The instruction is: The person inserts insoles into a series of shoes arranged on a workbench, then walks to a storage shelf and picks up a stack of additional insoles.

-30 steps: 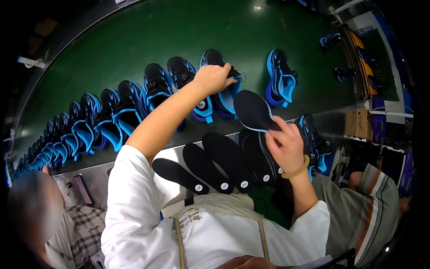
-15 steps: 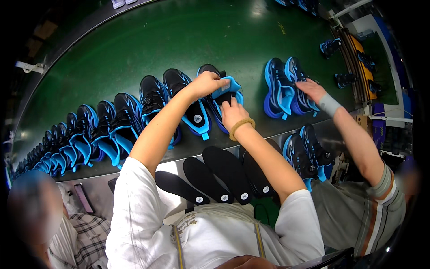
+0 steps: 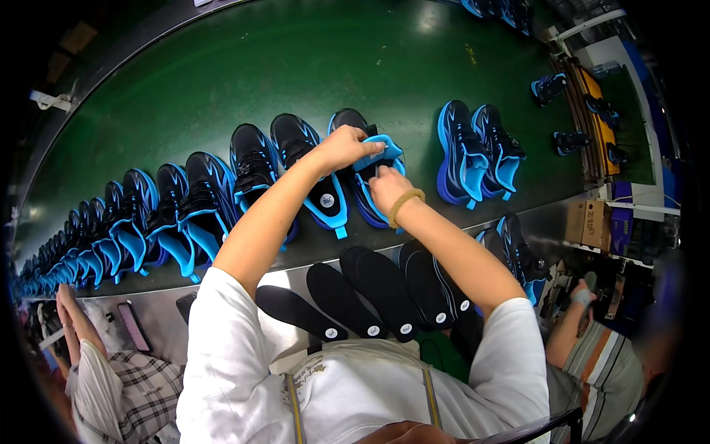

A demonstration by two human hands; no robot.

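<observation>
Green work surface point(image 3: 370, 70) fills the head view, a long row of black-and-blue shoes point(image 3: 129, 226) running off left, bunched and tiny at the far end. Handled shoe point(image 3: 362, 180) sits at the right end of that row, toe pointing away, heel toward the wearer. Left hand point(image 3: 342, 149) has its thumb and fingers closed on the shoe tongue point(image 3: 381, 146), pulling the opening wide; right hand point(image 3: 390, 189) has its fingers bent and dipped into the opening — tips hidden, so can't tell how far apart they are or whether they grip anything. Black insoles point(image 3: 379, 292) lie fanned near the wearer's lap, below the shoe; the neighbouring shoe point(image 3: 327, 198) shows a round white label inside.

Risks, my guess: if the tongue slips from the left thumb, it could flop back over the right fingers; anything pressed inside could crease or sit crooked at the toe, since the fingers work blind. A stray right elbow might knock the fanned insoles.

Hard to make out: shoe interior, blocked by the right hand; left fingertips, behind the tongue; some insoles overlap or run under the right forearm. Co-worker in stripes point(image 3: 603, 370) is partly cut off by the dark rim — same for the person in plaid point(image 3: 151, 385).
</observation>
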